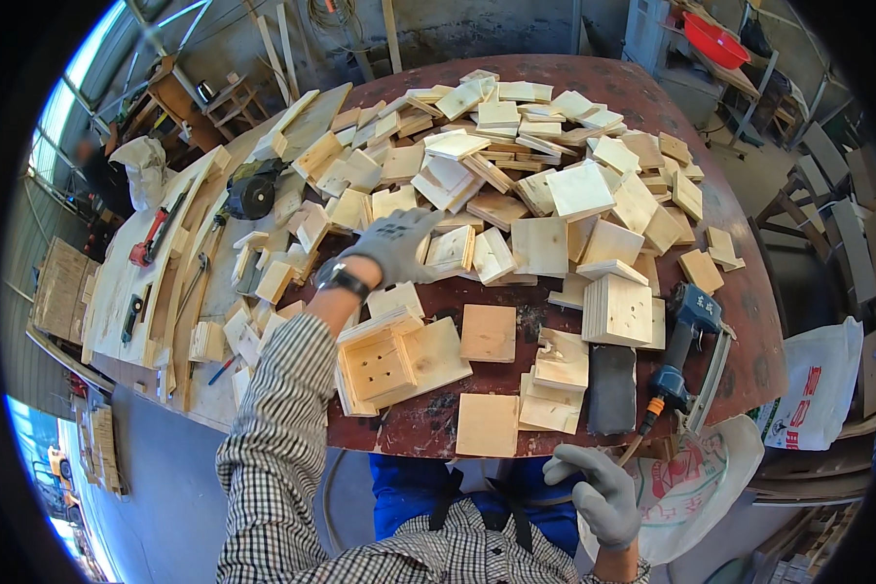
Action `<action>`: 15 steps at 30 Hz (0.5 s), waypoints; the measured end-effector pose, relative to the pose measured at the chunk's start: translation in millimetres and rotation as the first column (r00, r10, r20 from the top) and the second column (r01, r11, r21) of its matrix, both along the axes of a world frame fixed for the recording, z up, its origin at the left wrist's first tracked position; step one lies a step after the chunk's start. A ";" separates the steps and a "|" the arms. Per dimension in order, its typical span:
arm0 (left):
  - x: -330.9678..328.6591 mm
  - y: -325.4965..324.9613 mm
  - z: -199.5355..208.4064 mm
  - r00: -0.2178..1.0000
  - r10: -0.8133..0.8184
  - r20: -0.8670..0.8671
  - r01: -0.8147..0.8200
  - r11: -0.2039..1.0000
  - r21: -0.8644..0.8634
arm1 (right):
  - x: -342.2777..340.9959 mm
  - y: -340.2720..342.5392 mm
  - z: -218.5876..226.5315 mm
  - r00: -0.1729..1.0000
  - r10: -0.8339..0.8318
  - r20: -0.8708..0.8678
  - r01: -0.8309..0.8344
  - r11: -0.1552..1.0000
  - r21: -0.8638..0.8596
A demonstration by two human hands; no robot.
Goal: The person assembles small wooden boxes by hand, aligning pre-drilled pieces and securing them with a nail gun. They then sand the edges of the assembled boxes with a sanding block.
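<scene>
My left hand (396, 243), in a grey work glove, reaches over the near side of a heap of small pale wooden boards (579, 190). Its fingers are stretched out and open, close to the blocks; contact is hard to judge. Below that wrist lies a box-like stack of wood pieces (380, 368) with small holes in its face. My right hand (605, 498), gloved too, hangs off the table's near edge, fingers loosely bent and apart, holding nothing. Near the front edge lie two square boards, one (488, 333) behind the other (487, 425), and a stepped wood stack (555, 389).
A blue nail gun (686, 336) with an orange hose fitting lies at the right, beside a dark grey block (612, 389) and a nailed wood stack (617, 310). Left are long planks, a black-and-green tool (253, 190) and a red tool (156, 234). White sacks (691, 487) hang at right.
</scene>
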State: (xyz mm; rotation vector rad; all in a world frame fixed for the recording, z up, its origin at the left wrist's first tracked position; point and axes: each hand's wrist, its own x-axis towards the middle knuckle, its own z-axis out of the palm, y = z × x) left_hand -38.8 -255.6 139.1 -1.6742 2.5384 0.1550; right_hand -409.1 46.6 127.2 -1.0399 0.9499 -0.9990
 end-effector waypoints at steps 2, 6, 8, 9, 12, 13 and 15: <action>-19.7 -24.3 -3.7 0.999 0.021 0.025 -0.020 1.000 -0.014 | -2.0 1.4 1.8 1.000 0.018 -0.017 -0.018 1.000 0.005; -36.9 -70.0 -22.4 0.990 -0.114 0.077 0.127 0.975 -0.182 | -4.7 3.6 6.1 0.999 0.029 -0.012 -0.029 0.999 0.033; -56.7 -86.1 -22.8 0.932 -0.211 0.295 0.241 0.968 -0.071 | -6.6 1.5 5.7 0.999 0.004 -0.035 -0.003 1.000 0.024; -50.4 -97.1 -39.7 0.909 -0.274 0.313 0.339 0.924 -0.179 | -7.0 1.3 6.5 1.000 0.004 -0.022 -0.003 1.000 0.028; -65.0 -104.9 -26.2 0.892 -0.242 0.382 0.302 0.948 -0.105 | -8.1 0.8 4.9 1.000 0.006 0.008 -0.007 0.999 0.032; -72.6 -98.8 -6.4 0.919 -0.217 0.328 0.233 0.972 -0.010 | -9.7 -0.1 2.9 1.000 0.021 0.001 -0.021 1.000 0.022; -58.4 -111.2 -20.2 0.951 -0.210 0.227 0.224 0.974 -0.034 | -10.7 -2.5 0.6 0.999 0.038 0.000 -0.038 0.999 0.004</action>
